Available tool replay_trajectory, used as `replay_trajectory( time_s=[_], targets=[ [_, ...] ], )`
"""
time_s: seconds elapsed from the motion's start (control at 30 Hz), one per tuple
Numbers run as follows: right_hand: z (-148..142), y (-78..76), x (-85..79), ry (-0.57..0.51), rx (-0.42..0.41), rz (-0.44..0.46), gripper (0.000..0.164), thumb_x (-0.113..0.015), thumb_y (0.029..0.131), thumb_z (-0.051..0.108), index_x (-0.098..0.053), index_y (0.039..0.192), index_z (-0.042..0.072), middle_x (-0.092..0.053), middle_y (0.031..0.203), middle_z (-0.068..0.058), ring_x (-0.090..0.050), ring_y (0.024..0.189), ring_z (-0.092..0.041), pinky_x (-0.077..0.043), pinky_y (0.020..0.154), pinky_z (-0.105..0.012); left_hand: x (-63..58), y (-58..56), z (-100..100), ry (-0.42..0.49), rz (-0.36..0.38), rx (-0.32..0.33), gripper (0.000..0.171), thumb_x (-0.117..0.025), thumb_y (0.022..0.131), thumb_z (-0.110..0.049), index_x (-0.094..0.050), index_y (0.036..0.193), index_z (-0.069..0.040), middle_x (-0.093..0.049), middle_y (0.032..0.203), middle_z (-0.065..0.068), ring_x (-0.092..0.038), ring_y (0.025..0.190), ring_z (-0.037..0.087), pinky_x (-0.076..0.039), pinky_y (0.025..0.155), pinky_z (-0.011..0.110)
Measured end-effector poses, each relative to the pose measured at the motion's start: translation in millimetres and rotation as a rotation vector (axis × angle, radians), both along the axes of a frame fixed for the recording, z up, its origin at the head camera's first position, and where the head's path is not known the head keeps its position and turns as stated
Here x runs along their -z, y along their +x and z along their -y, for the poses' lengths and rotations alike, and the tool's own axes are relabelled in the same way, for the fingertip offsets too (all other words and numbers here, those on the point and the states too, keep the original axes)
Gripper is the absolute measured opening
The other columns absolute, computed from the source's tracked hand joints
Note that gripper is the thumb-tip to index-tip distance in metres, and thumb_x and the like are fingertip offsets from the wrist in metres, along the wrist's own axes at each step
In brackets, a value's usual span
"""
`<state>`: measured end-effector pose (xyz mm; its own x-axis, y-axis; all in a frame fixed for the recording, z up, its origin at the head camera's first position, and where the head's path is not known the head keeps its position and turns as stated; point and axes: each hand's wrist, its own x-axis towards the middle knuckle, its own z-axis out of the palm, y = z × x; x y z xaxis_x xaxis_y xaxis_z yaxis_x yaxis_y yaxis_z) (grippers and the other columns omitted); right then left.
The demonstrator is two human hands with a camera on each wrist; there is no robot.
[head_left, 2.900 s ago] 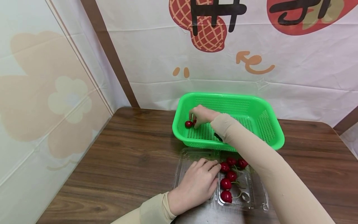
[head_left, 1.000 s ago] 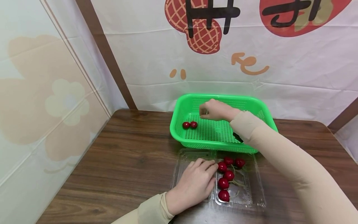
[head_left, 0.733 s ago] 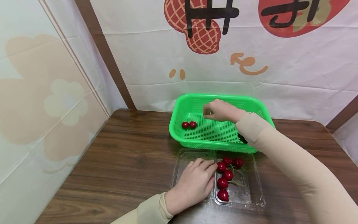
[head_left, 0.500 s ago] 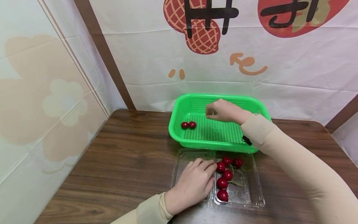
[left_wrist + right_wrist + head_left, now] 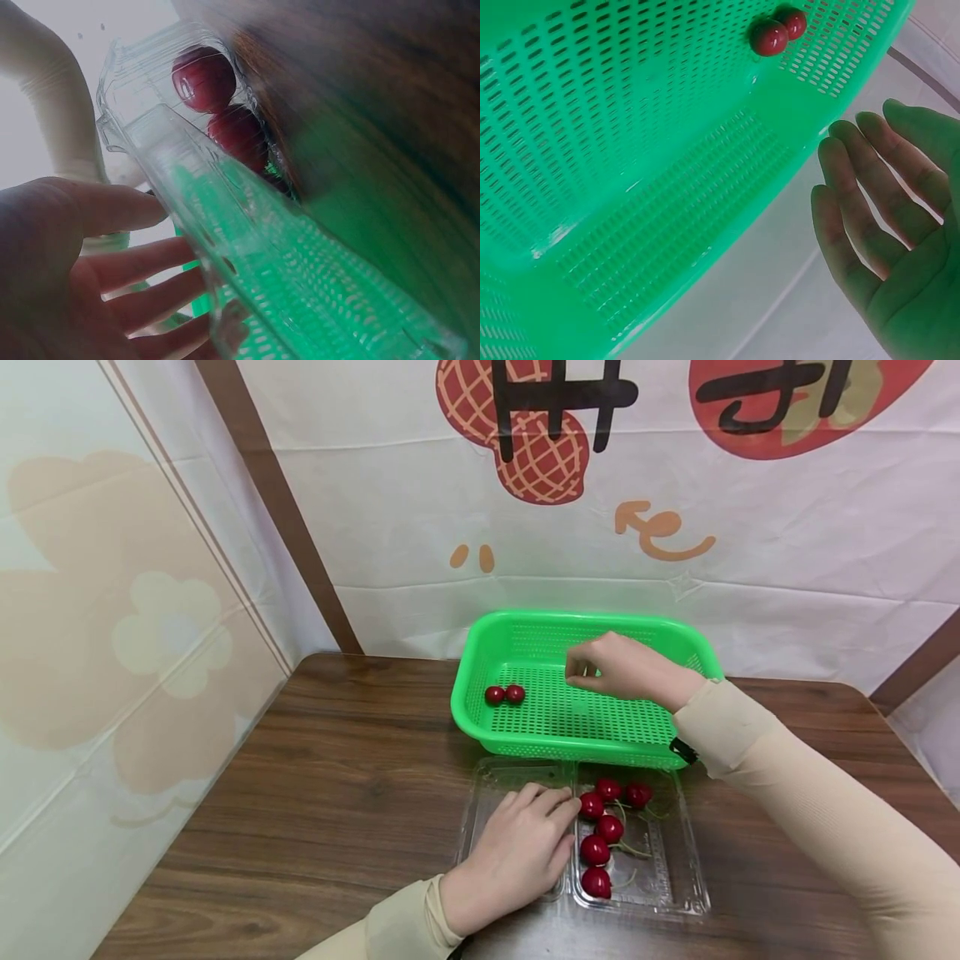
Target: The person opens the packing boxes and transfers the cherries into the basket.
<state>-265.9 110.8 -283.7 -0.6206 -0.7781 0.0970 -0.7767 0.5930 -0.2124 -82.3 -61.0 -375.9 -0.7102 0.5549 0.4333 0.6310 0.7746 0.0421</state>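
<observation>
My right hand (image 5: 626, 668) hovers over the green basket (image 5: 581, 745), fingers loosely bent and holding nothing. In the right wrist view the fingers (image 5: 851, 202) stand apart beside the basket's rim. Two red cherries (image 5: 505, 694) sit side by side at the basket's left end. My left hand (image 5: 521, 847) rests on the left half of a clear plastic clamshell box (image 5: 690, 860), fingertips at the ridge between its halves. In the left wrist view its thumb and fingers touch the box wall without wrapping round it. Several stemmed cherries (image 5: 609, 828) lie in the right half.
Everything stands on a dark wood-grain table (image 5: 300, 827). A printed white cloth (image 5: 390, 510) hangs right behind the basket, and another pale flowered one (image 5: 67, 652) rises along the table's left side.
My right hand has left the cherries at the basket's left end and drifted right above the basket. Two cherries stay there. My left hand keeps its place on the box.
</observation>
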Motion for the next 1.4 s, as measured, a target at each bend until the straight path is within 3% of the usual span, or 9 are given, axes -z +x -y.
replay_trajectory(
  time_s=[0.5, 1.0, 1.4],
  targets=[
    [-24, 17.4, 5.5, -0.048, 0.008, -0.045, 0.004, -0.062, 0.086, 0.022, -0.067, 0.086, 0.023, -0.067, 0.082, 0.008, -0.059, 0.072, -0.004, -0.052, 0.064, -0.031, -0.5, 0.4, 0, 0.001, 0.031, 0.000, 0.032, -0.060, 0.082, -0.027, -0.066, 0.110, -0.012, -0.064, 0.116, 0.005, -0.054, 0.102, 0.019, -0.048, 0.079, 0.033],
    [-39, 47.1, 14.3, -0.094, 0.012, -0.109, 0.008, -0.064, 0.084, 0.022, -0.066, 0.092, 0.021, -0.067, 0.088, 0.009, -0.058, 0.074, -0.002, -0.051, 0.062, -0.029, 0.3, -1.1, 0, 0.015, 0.021, -0.001, 0.031, -0.061, 0.082, -0.026, -0.066, 0.109, -0.012, -0.064, 0.115, 0.004, -0.054, 0.102, 0.019, -0.048, 0.078, 0.034],
    [-44, 69.0, 18.1, -0.144, -0.021, -0.182, 0.005, -0.066, 0.082, 0.021, -0.063, 0.086, 0.021, -0.063, 0.080, 0.014, -0.054, 0.068, 0.002, -0.049, 0.058, -0.026, 1.3, -1.8, -1, 0.011, 0.022, -0.001, 0.032, -0.061, 0.082, -0.026, -0.066, 0.110, -0.012, -0.064, 0.115, 0.005, -0.054, 0.102, 0.019, -0.048, 0.078, 0.034]
  ],
)
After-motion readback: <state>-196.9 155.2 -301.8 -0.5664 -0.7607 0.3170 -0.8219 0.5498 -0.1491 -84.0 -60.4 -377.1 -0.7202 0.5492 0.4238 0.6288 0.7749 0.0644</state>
